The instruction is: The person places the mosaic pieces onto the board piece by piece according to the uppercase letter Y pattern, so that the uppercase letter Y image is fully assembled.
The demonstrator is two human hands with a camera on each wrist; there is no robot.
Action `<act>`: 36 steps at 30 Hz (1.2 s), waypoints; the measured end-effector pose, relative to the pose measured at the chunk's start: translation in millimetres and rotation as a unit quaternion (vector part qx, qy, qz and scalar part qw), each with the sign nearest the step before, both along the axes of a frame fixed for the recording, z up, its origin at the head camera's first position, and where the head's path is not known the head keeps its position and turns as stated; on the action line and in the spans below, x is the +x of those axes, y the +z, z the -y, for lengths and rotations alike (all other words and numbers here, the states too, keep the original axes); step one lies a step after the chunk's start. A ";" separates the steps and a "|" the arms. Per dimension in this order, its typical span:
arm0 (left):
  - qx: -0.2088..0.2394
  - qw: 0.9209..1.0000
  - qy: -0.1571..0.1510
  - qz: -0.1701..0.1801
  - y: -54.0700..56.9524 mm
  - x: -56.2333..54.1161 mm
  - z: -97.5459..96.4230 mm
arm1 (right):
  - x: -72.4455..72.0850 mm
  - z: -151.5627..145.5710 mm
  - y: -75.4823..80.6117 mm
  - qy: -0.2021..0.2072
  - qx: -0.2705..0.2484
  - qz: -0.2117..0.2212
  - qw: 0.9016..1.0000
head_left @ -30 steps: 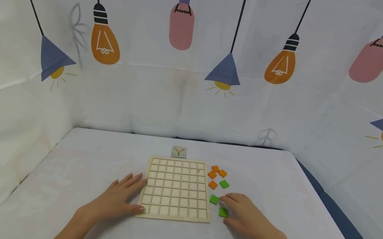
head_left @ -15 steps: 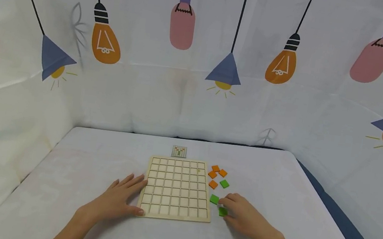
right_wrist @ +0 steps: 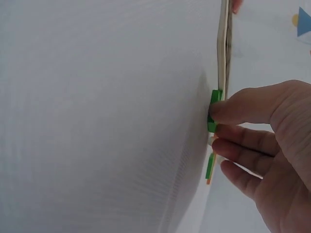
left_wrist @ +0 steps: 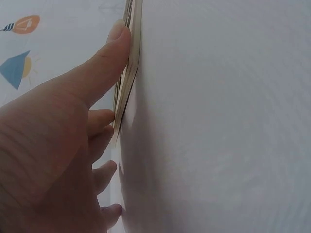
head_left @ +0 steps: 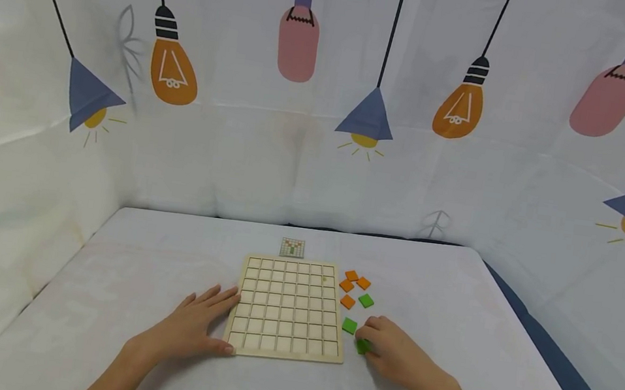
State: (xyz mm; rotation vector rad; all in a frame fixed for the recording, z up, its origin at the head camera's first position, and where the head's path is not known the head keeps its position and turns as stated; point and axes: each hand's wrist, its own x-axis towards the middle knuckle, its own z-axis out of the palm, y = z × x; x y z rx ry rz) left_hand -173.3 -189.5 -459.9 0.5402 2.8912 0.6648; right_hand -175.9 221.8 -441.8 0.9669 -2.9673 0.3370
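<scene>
A square wooden grid board (head_left: 287, 313) lies on the white table. My left hand (head_left: 182, 329) rests at its left side with fingers spread, fingertips at the left edge and thumb on the near left corner. The left wrist view shows that thumb on the rim of the board (left_wrist: 130, 77). Right of the board, my right hand (head_left: 403, 358) pinches a green square tile (head_left: 362, 346) between thumb and index finger. In the right wrist view the thumb presses the green tile (right_wrist: 214, 99) close to the tabletop, its other fingers loosely bent.
Another green tile (head_left: 350, 326) lies by the board's right edge, and a third green tile (head_left: 366, 301) sits farther back. Several orange tiles (head_left: 348, 302) are grouped behind them. A small pattern card (head_left: 292, 247) lies beyond the board. A lamp-printed curtain (head_left: 315, 175) surrounds the table (head_left: 163, 248).
My right thumb and index finger have closed in on the nearest green tile, which has shifted slightly left. The left hand and the board stay in place.
</scene>
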 end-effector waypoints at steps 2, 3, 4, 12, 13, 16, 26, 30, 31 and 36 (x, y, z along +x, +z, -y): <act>-0.001 1.000 -0.001 0.002 0.0 -0.2 0.3 | -0.3 0.7 -0.7 -0.003 0.003 -0.002 1.000; 0.000 1.000 -0.001 0.002 0.0 -0.2 0.6 | -0.3 1.1 -1.0 -0.004 0.004 -0.004 1.000; 0.000 1.000 -0.003 0.002 -0.3 -0.5 0.9 | -0.1 1.6 -1.1 -0.006 0.006 -0.005 1.000; 0.001 1.000 -0.010 0.006 -2.5 -1.6 4.0 | -0.5 4.1 0.4 -0.001 0.007 -0.017 1.000; 0.001 1.000 -0.010 0.007 -2.3 -1.7 4.2 | -0.6 4.4 0.6 -0.001 0.007 -0.018 1.000; 0.003 1.000 -0.009 0.014 -0.7 -2.3 4.1 | -0.7 5.6 1.1 -0.003 0.008 -0.019 1.000; 0.001 1.000 -0.010 0.025 5.0 -6.3 1.4 | -3.8 13.3 2.6 -0.002 0.003 -0.025 1.000; -0.001 1.000 -0.013 0.021 4.5 -7.2 1.6 | -5.3 20.1 2.7 0.002 0.007 -0.010 1.000; -0.001 1.000 -0.014 0.019 4.4 -7.3 1.8 | -5.6 22.1 3.0 0.005 0.007 -0.009 1.000; 0.002 1.000 -0.016 0.020 3.5 -7.8 2.6 | -7.1 30.0 1.2 0.030 0.000 -0.034 0.999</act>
